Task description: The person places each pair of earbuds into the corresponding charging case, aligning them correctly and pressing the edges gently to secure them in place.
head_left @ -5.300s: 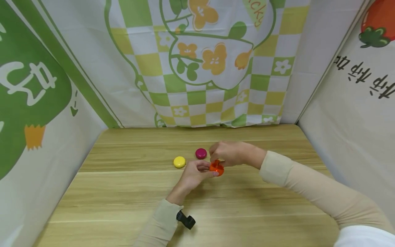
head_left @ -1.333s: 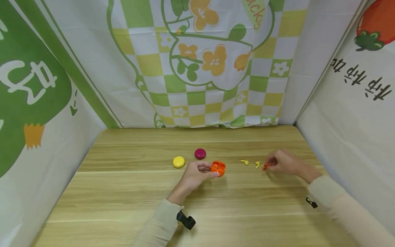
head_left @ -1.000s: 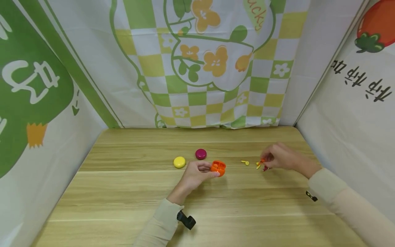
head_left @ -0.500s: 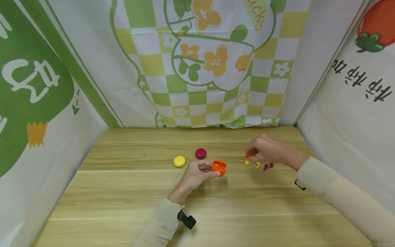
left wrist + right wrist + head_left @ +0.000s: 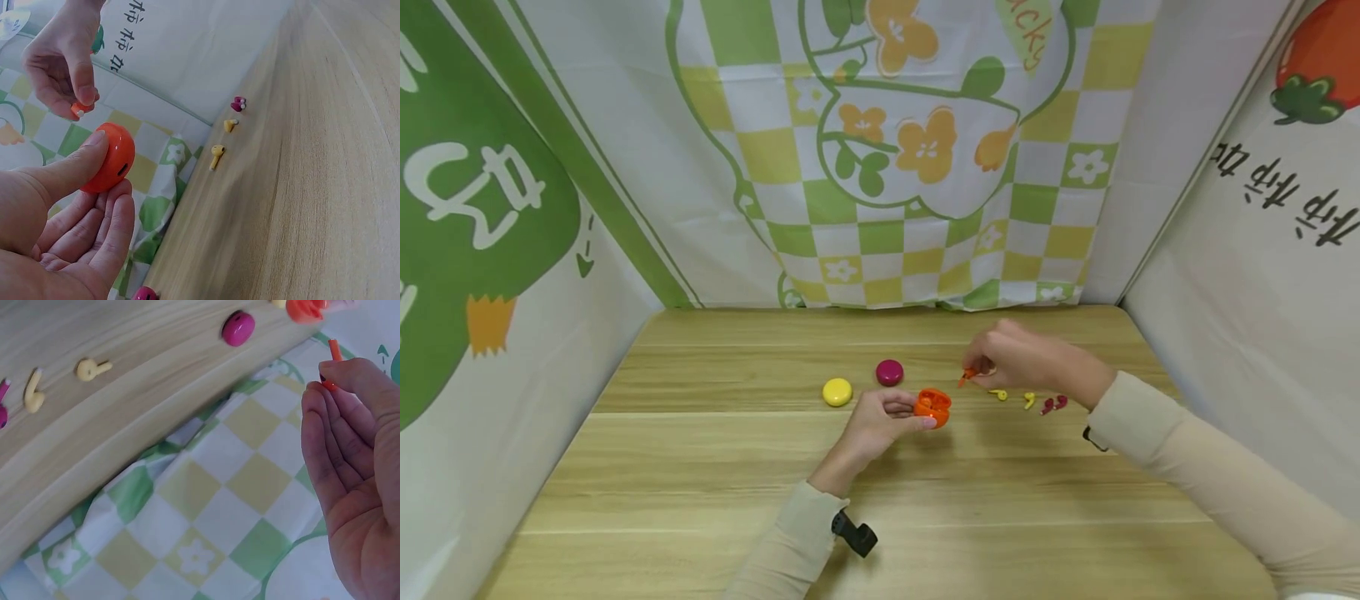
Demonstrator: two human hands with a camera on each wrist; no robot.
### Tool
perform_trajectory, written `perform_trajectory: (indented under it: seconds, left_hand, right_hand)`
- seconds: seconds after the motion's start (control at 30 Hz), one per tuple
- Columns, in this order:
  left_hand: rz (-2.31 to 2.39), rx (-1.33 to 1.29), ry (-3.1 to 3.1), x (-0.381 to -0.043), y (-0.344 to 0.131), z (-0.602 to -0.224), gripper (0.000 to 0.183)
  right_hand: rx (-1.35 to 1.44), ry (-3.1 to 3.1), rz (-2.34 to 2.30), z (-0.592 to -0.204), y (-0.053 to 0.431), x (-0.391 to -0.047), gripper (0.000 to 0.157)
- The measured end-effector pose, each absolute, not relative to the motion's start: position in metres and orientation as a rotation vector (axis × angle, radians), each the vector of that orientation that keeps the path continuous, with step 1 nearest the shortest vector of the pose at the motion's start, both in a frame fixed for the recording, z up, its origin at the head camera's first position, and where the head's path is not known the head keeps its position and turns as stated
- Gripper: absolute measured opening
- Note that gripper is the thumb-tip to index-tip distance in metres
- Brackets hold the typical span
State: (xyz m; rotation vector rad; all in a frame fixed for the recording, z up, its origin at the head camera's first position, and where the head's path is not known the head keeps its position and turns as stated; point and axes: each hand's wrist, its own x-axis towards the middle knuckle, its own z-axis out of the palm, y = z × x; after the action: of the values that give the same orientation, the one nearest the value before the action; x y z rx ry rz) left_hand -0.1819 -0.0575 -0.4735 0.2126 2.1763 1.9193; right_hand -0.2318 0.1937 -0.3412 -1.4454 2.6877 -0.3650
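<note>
My left hand [image 5: 870,427] grips an orange earbud case [image 5: 932,408] between thumb and fingers, its lid up. In the left wrist view the case [image 5: 114,159] shows its rounded underside with a dark slot. To the right of the case and a little above the table, my right hand [image 5: 1011,357] pinches an orange earbud [image 5: 967,377]. The right wrist view shows that earbud's stem [image 5: 335,350] standing out beyond the thumb. Near the right hand lie a yellow earbud [image 5: 998,394], a second yellow earbud [image 5: 1029,401] and two magenta earbuds [image 5: 1054,405].
A round magenta case [image 5: 890,372] and a round yellow case [image 5: 837,392] stand on the wooden table [image 5: 700,475], left of and behind the orange case. A printed curtain [image 5: 880,242] hangs along the table's back edge.
My right hand picked the orange earbud from among the others at the right and carried it left towards the case. The left hand stays put, holding the case.
</note>
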Motion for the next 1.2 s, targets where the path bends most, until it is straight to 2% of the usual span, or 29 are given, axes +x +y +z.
perform_trajectory:
  seconds: [0.77, 1.2]
  left_hand:
    - [1.924, 0.217, 2.164, -0.183, -0.053, -0.473, 0.032]
    - [1.95, 0.266, 2.14, -0.184, -0.052, -0.475, 0.03]
  right_hand:
    - [-1.554, 2.621, -0.401, -0.374, 0.167, -0.221, 0.01]
    - [-1.527, 2.652, -0.385, -0.373, 0.166, -0.216, 0.008]
